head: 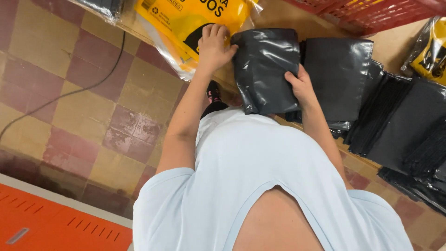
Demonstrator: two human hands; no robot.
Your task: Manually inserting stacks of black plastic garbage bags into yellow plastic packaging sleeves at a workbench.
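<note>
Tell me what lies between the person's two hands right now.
In the head view, a folded stack of shiny black plastic bags spans the gap: the left hand grips its left edge, the right hand its right edge.

glossy black plastic packet (pixel 265 65); shiny yellow plastic bag (pixel 186 21); matt wooden table (pixel 278 18); worn floor tiles (pixel 69 93).

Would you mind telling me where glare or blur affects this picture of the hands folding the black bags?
Head view: glare streaks the glossy folded black bag held between the left hand and right hand; the yellow package also shines; the stacked black bags at right look darker and slightly soft; the light shirt is evenly lit; the tiled floor stays sharp.
</note>
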